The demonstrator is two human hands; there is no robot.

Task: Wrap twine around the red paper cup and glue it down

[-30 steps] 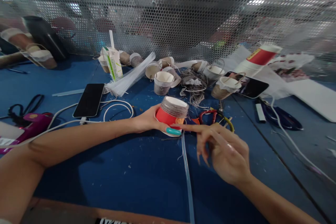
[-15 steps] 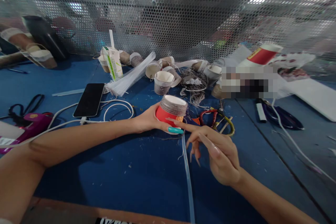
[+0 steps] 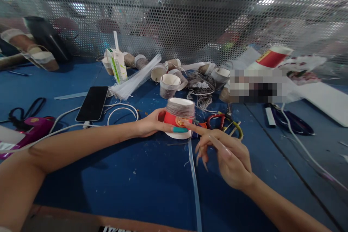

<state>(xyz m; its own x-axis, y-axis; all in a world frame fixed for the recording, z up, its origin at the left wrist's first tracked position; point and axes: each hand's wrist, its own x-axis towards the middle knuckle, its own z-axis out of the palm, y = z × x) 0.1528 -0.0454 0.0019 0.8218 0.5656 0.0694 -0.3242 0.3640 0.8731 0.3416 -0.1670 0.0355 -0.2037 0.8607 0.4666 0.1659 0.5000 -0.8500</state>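
Note:
My left hand (image 3: 152, 122) grips a paper cup (image 3: 171, 119) from its left side, thumb across the front. The cup has a red band with a yellow print, and grey twine (image 3: 179, 110) is wound in rows round its upper part. Its wider white end faces down, close to the table. My right hand (image 3: 224, 152) holds nothing visible; its index finger stretches out and its tip meets the red band, while the other fingers are loosely bent. A translucent glue stick strip (image 3: 193, 177) lies below the cup, running toward the table's front edge.
Behind the cup are several twine-wrapped cups (image 3: 170, 86) and a tangle of grey twine (image 3: 201, 83). Scissors (image 3: 231, 128) lie right of the cup. On the left are a phone (image 3: 92, 103) with a white cable and a purple glue gun (image 3: 34, 130). A perforated metal screen (image 3: 130, 11) stands behind.
The cup has turned in my left hand, bringing the yellow print to the front. My right hand has shifted slightly right, its index fingertip still at the cup.

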